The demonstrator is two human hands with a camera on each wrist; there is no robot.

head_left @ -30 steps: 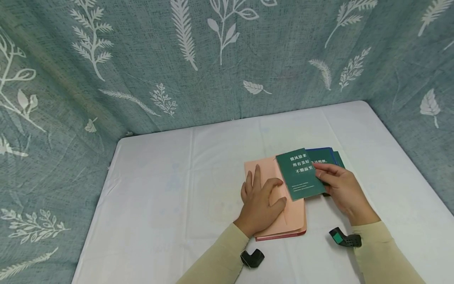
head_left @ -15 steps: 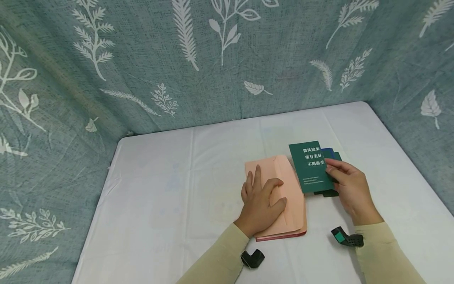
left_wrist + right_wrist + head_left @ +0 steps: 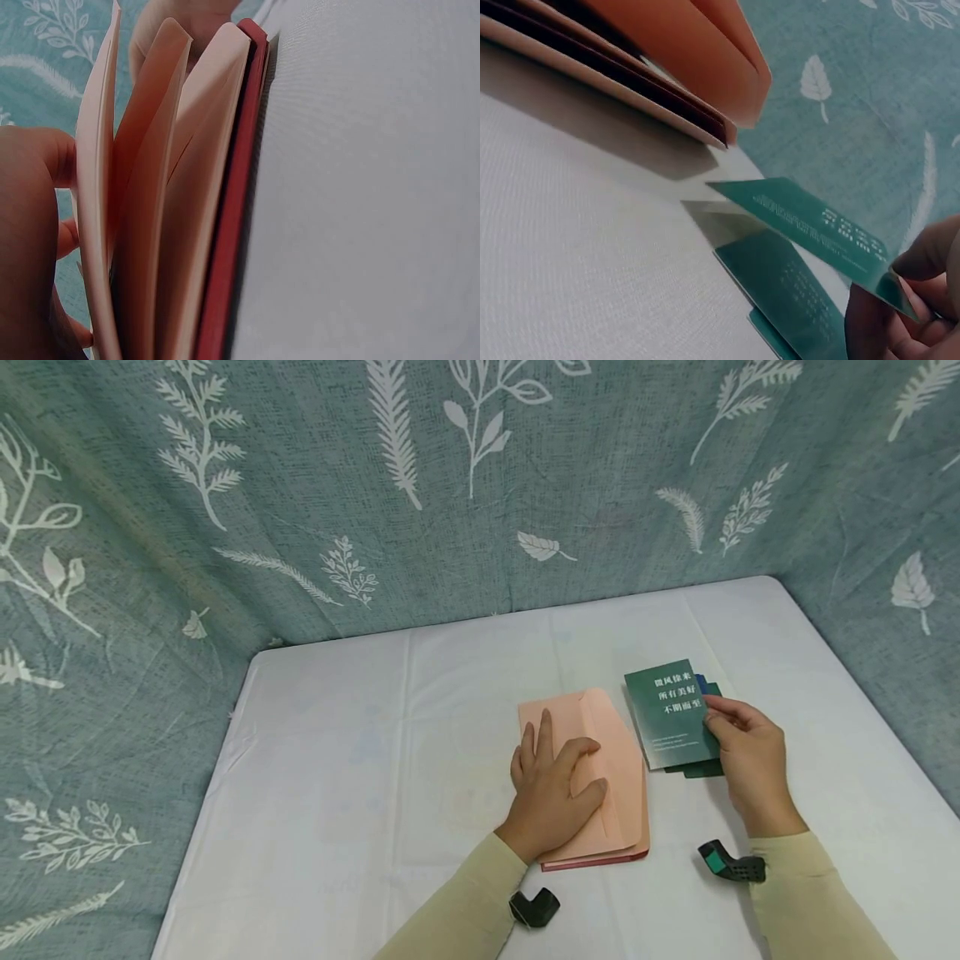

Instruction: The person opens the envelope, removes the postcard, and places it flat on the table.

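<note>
A dark green card (image 3: 670, 714) with white lettering is pinched at its right edge by my right hand (image 3: 750, 760). In the right wrist view this card (image 3: 802, 225) is tilted above more green cards (image 3: 780, 289) on the table. Those lower cards (image 3: 705, 768) are mostly covered in the head view; a blue edge shows too. My left hand (image 3: 551, 785) rests with spread fingers on a stack of peach envelopes (image 3: 615, 735). Seen from the left wrist, the envelopes (image 3: 142, 262) fan apart slightly over a red layer (image 3: 229, 262) at the bottom.
A white cloth (image 3: 337, 760) covers the table under everything. Behind it and at the sides hangs a blue-green curtain (image 3: 442, 552) with white leaf prints. A black wrist device (image 3: 535, 907) sits by the left cuff, and another (image 3: 729, 862) by the right.
The right hand has carried the green card rightward, off the envelope stack to over the other cards. The envelope flap beneath it is now uncovered. My left hand stays where it was.
</note>
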